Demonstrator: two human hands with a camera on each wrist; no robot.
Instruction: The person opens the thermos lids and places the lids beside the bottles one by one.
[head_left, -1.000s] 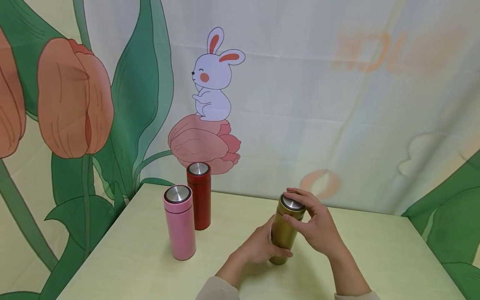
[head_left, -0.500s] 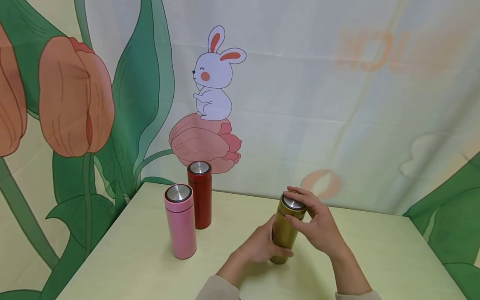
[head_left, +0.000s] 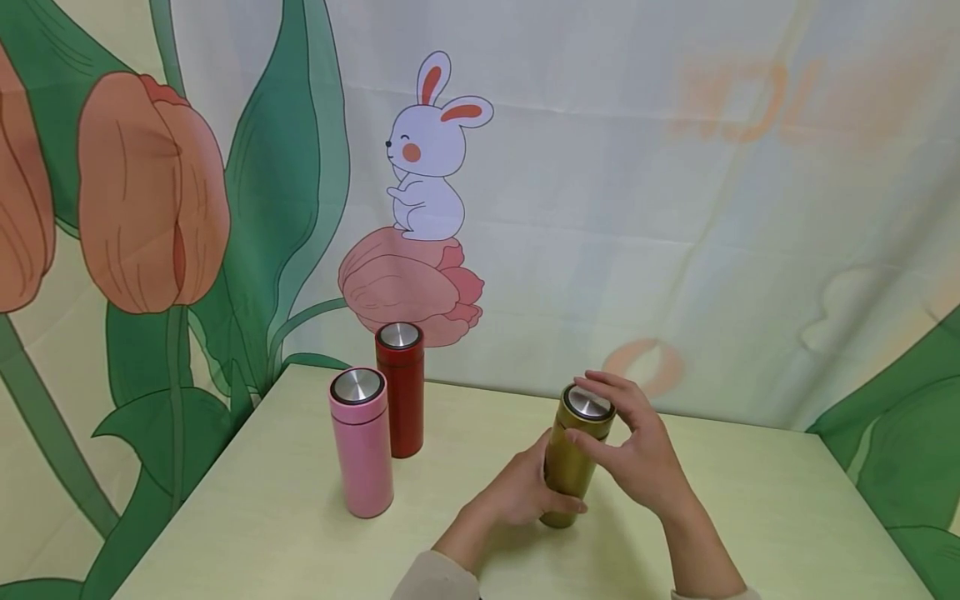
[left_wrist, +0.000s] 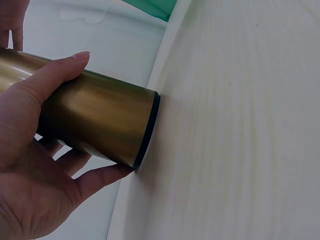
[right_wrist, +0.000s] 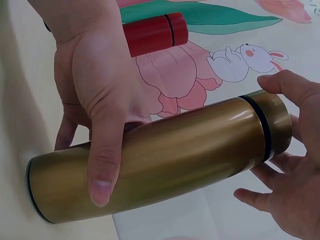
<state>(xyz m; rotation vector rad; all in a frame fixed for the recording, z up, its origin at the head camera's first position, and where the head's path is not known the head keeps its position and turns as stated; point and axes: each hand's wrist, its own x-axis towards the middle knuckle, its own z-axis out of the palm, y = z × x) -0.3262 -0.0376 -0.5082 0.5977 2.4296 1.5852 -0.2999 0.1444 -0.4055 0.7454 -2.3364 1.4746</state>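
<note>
A pale yellow-green table (head_left: 262,533) spreads across the lower frame, faint grain streaks showing on it in the left wrist view. Behind it hangs a creased cloth backdrop (head_left: 585,208), printed with large orange tulips at upper left, a white rabbit (head_left: 431,187) above a pink tulip near upper centre, and blurred orange marks at upper right. Green leaves run down both sides.

The gold bottle (head_left: 572,462) is right of centre in the lower frame, its top leaning rightward. The left hand (head_left: 517,493) grips its lower body, thumb across the front. The right hand (head_left: 639,454) curves widely around the silver-topped lid; I cannot tell how firmly it holds. The pink bottle (head_left: 363,467) stands upright left of centre, well apart from the hands, with the red bottle (head_left: 406,408) just behind it.
</note>
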